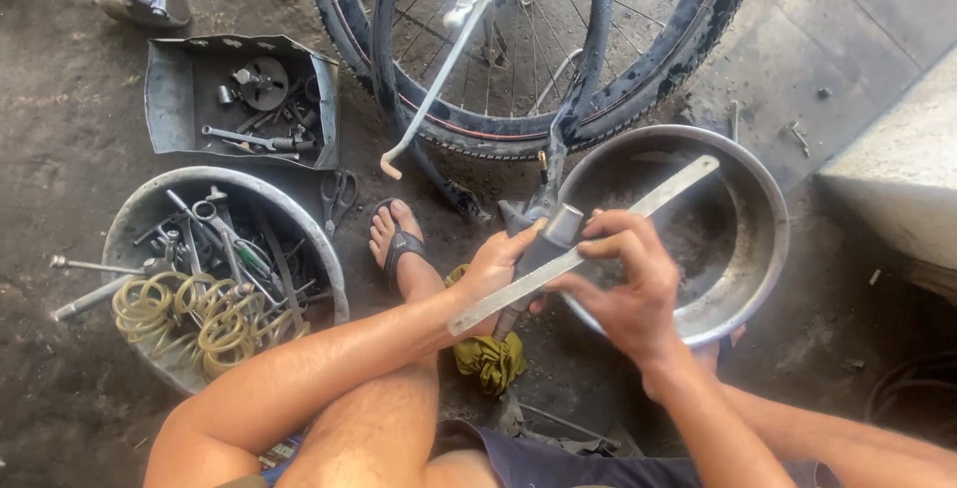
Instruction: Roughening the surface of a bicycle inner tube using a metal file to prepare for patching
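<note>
- Head view: we're looking down at our own two hands over a big metal basin [768, 239] on the workshop floor [60, 149], with a bicycle wheel [518, 59] standing just beyond it.
- Our left hand [495, 267] has its grip wrapped round a dark grey tool body [538, 249] with a short metal cap at its upper end. The grip is closed on it from below.
- Our right hand [623, 284] comes over from the other side, fingers curled down onto the long flat metal bar [583, 249], thumb and forefinger pinched near the cap. The grip is narrow and on the bar.
- Where the bar sits: above the basin's near-left rim, resting across the tool body between both hands.
- Its long axis runs diagonally, low end near our left wrist, high end pointing up and right toward the basin's far wall.
- How far along? We judge it mid-way: bar and tool are together in hand, but whether they are joined we cannot tell.
- Off to the left, a round tub [135, 211] of wrenches and coiled yellow hose [199, 319], a square tray [169, 89] of parts, scissors [339, 194], our sandalled foot [399, 244], and a yellow rag [488, 358] under our hands.
</note>
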